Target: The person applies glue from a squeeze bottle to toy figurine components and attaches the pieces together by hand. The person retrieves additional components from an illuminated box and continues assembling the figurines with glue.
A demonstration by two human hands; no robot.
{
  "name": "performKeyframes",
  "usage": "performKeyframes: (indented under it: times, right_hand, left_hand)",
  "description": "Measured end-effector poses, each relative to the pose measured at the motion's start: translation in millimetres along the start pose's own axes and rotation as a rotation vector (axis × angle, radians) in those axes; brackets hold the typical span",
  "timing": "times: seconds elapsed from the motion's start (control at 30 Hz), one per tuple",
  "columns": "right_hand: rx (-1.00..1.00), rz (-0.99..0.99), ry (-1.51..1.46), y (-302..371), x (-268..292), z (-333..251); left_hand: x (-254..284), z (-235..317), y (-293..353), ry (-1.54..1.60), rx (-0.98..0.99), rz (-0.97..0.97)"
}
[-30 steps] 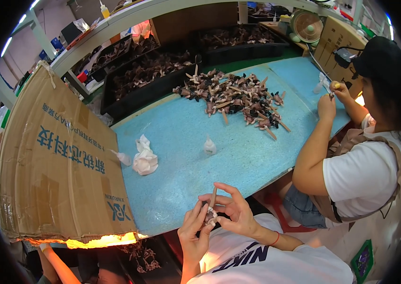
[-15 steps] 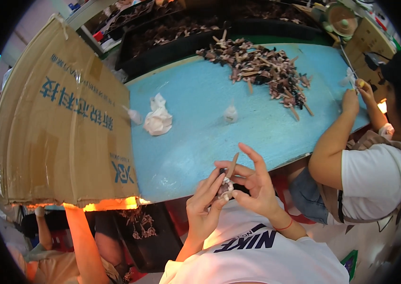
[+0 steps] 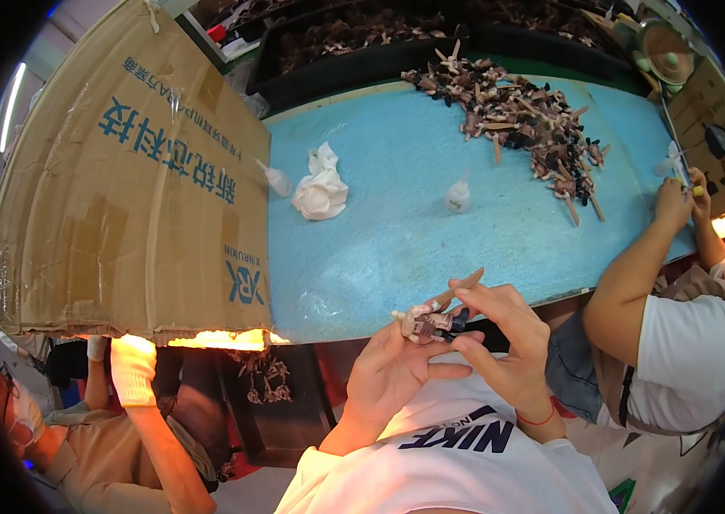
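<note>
A small figurine [image 3: 424, 325] lies sideways between my hands, just past the table's near edge. Its pale end points left and its dark end right. A flat brown blade-like piece [image 3: 467, 281] sticks out from it toward the upper right. My left hand [image 3: 384, 373] grips the pale end between thumb and fingers, its palm partly turned up. Around the dark end and the base of the brown piece, my right hand [image 3: 512, 334] closes its thumb and forefinger. Fingers cover parts of the figurine.
Similar figurines lie in a heap [image 3: 534, 128] on the blue tabletop [image 3: 379, 248]. A squeeze bottle [image 3: 457, 196], another bottle [image 3: 277, 180] and crumpled tissue [image 3: 322, 188] stand nearby. A tall cardboard sheet [image 3: 122, 206] borders the left; a co-worker [image 3: 679, 343] sits at right. Dark trays [image 3: 354, 51] line the back.
The figurine has turned from upright to sideways. My right hand's spread fingers have closed in on its dark end. The whole view has shifted, so the table sits farther right and higher.
</note>
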State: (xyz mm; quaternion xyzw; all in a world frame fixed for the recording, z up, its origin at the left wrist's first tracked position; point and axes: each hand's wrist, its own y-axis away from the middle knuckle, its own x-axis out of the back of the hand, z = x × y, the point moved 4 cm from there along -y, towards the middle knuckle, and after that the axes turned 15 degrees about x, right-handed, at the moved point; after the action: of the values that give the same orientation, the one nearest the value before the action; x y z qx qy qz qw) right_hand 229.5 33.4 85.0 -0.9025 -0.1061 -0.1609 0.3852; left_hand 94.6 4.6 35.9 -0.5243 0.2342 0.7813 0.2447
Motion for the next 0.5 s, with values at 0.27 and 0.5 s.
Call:
performKeyframes:
  times: [0.27, 0.5]
  right_hand:
    - [0.211, -0.015, 0.249, -6.6, 3.4, -15.9]
    - [0.341, -0.07, 0.379, -7.7, 4.4, -27.1]
  left_hand:
    - [-4.1, -6.7, -5.6, 0.237, 0.049, -0.136]
    - [-1.5, -8.3, -4.8, 0.217, 0.08, -0.182]
